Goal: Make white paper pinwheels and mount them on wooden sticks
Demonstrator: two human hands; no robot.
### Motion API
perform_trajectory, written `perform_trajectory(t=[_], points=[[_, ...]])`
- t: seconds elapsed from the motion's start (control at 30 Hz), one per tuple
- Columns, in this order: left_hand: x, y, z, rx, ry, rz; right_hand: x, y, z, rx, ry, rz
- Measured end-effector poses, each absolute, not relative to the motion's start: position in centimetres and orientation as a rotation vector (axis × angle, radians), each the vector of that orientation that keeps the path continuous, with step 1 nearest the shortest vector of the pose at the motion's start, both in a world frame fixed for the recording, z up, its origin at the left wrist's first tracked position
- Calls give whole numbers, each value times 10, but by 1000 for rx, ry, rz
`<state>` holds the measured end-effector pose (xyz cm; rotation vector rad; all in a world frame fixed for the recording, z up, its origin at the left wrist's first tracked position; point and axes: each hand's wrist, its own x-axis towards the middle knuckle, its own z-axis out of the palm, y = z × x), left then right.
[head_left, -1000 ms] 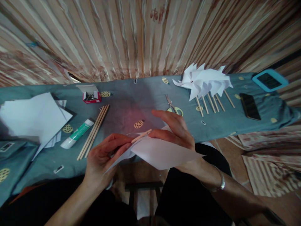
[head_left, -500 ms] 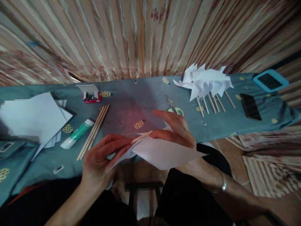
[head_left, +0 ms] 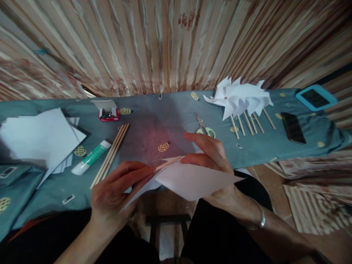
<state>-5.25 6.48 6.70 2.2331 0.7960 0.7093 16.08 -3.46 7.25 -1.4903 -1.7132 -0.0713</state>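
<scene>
Above the near edge of the table, a white paper pinwheel [head_left: 195, 181] is held between both hands. A thin wooden stick [head_left: 169, 163] lies against its back, with one end at my left fingers. My left hand [head_left: 119, 187] is closed, pinching the stick and the paper edge beside it. My right hand [head_left: 211, 157] grips the pinwheel from the right; its index finger is stretched out and its thumb is hidden behind the paper. Any pin at the joint is hidden.
White paper sheets [head_left: 35, 139] lie at left, beside a glue stick [head_left: 90, 157] and loose wooden sticks [head_left: 111, 156]. Behind stand a red box of metal pins [head_left: 109, 114], scissors [head_left: 203, 126], several pinwheels [head_left: 242, 97], a phone [head_left: 293, 127] and a blue-framed tablet [head_left: 316, 98].
My left hand has shifted slightly left and its fingers have slid along the stick. The right hand and pinwheel have moved slightly down and right in view.
</scene>
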Motion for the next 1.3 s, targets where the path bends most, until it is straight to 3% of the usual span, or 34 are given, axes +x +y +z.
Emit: perform_trajectory(t=[1.3], points=[[-66, 51, 78, 2228, 855, 568, 156, -32, 71, -1552, -1941, 104]])
